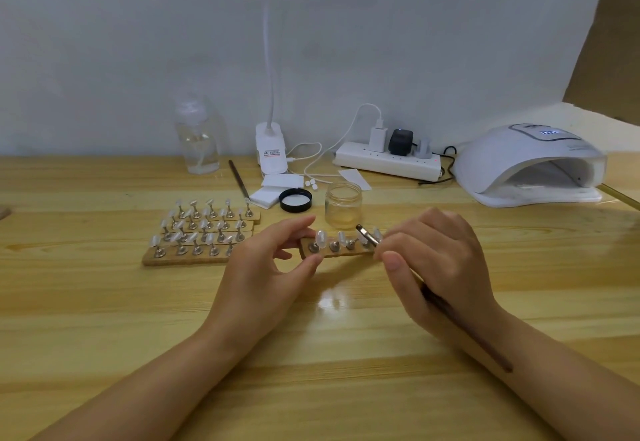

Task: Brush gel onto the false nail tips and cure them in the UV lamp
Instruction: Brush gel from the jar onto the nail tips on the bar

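A small wooden strip [332,252] carrying several clear false nail tips on metal stands lies in the middle of the table. My left hand [266,267] pinches its left end between thumb and fingers. My right hand [436,264] grips a brown-handled gel brush [367,235], whose metal ferrule and tip lie over the nail tips at the strip's right end. An open glass jar of gel [343,204] stands just behind the strip. The white UV lamp [530,166] sits at the back right with its opening facing me.
More wooden strips with nail tips [201,236] lie left of my left hand. Behind them are a black jar lid [295,200], white pads [266,196], a second brush [238,179], a clear bottle [197,139], a desk lamp base [272,149] and a power strip [388,160].
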Motion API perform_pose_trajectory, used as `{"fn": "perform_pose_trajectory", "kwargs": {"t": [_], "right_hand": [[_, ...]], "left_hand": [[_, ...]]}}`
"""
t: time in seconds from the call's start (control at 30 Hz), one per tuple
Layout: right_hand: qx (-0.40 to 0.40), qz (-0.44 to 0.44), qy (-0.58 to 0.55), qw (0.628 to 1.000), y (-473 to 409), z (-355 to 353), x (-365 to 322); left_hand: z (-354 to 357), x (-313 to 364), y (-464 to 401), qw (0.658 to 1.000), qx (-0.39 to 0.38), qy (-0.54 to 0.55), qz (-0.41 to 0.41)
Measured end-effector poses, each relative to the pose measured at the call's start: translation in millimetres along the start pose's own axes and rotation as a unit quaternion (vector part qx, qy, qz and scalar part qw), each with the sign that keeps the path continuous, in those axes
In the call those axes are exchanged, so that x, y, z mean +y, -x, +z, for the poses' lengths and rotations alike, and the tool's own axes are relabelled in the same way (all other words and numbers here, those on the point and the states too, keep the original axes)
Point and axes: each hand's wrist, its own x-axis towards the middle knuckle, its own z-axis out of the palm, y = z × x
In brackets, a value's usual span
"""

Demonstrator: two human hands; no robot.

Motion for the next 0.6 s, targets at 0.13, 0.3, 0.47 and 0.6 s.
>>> {"fn": "perform_pose_trajectory", "kwargs": {"t": [0.13, 0.3, 0.47, 0.6], "right_hand": [[-0.002, 0.009, -0.030, 1.000, 2.1, 2.1, 1.7], [0.004, 0.022, -0.031, 0.999, 2.8, 3.6, 2.8], [0.014, 0.042, -0.053, 0.998, 4.4, 3.4, 2.7], [0.018, 0.066, -0.055, 0.996, 5.9, 6.1, 3.3]], "left_hand": [[-0.3, -0.2, -0.3, 1.000, -0.004, 0.000, -0.006], [-0.5, -1.4, -0.9, 1.000, -0.006, -0.003, -0.011], [-0.7, -0.8, -1.2, 1.000, -0.009, -0.001, -0.020], [-0.4, -1.5, -1.8, 1.000, -0.011, -0.004, -0.025]]}}
